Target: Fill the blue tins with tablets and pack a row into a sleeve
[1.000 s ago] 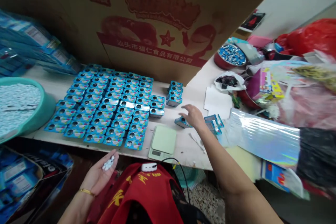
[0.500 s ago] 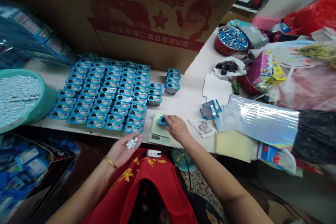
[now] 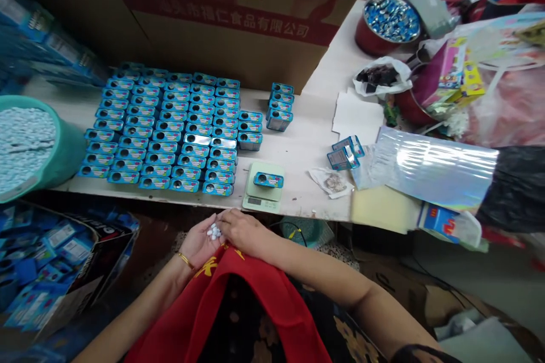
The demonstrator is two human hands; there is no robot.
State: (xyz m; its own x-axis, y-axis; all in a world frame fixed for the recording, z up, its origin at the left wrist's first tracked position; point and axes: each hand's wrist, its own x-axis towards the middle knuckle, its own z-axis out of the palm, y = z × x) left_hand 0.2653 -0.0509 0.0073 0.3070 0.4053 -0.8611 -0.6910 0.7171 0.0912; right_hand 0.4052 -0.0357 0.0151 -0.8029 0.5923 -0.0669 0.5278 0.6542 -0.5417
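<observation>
My left hand (image 3: 200, 241) is cupped palm up, holding a small heap of white candies (image 3: 214, 232). Over its fingers lies my right hand (image 3: 241, 231), its fingers bent together against the candies; whatever its fingertips grip is hidden. Just beyond the hands, on a pale green digital scale (image 3: 267, 202), rests a blue candy tin (image 3: 268, 180) with a dark round mark on its top. Left of the scale, rows of similar blue tins (image 3: 162, 147) are packed closely together on the table.
A green tub (image 3: 70, 153) of white candies stands at the left, above a carton of blue packages (image 3: 42, 272). Behind the tins rises a large cardboard box (image 3: 230, 45). At the right are a red pot (image 3: 370, 39), two loose blue packs (image 3: 344, 153) and silvery film (image 3: 443, 164).
My right hand has left the tin on the scale and come to the candies in my left palm. The tin stays on the scale. The camera view has tilted down.
</observation>
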